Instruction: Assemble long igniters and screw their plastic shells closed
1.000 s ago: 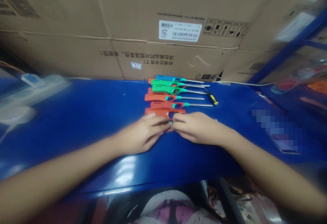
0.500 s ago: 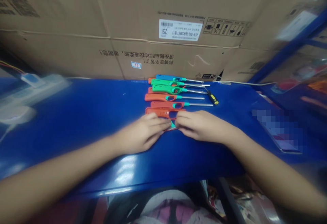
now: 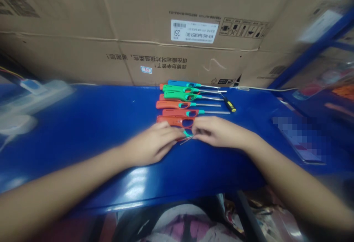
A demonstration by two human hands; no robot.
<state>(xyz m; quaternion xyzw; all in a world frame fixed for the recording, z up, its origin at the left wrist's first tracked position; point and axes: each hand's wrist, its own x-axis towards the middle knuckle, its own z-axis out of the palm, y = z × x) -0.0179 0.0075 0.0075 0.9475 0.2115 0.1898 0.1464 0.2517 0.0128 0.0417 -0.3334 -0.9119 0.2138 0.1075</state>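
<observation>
On the blue table point(image 3: 91, 124) lies a row of several long-nosed gas lighters point(image 3: 179, 96) in orange, green and blue, their metal tubes pointing right. Nearest to me is an orange lighter body point(image 3: 171, 121) with a teal trigger. My left hand point(image 3: 155, 142) rests on its left part, fingers curled over it. My right hand point(image 3: 214, 131) pinches a thin metal part at the trigger area, fingers pressed together. The piece under my fingers is mostly hidden.
A small screwdriver point(image 3: 229, 104) with a black and yellow handle lies right of the lighters. Big cardboard boxes point(image 3: 138, 32) stand along the table's far edge. A white power strip point(image 3: 35, 91) lies far left; a dark flat object point(image 3: 301, 139) lies at the right.
My right hand has slid slightly right and up, and a thin metal piece now shows below the orange lighter between my hands. My left hand has hardly moved.
</observation>
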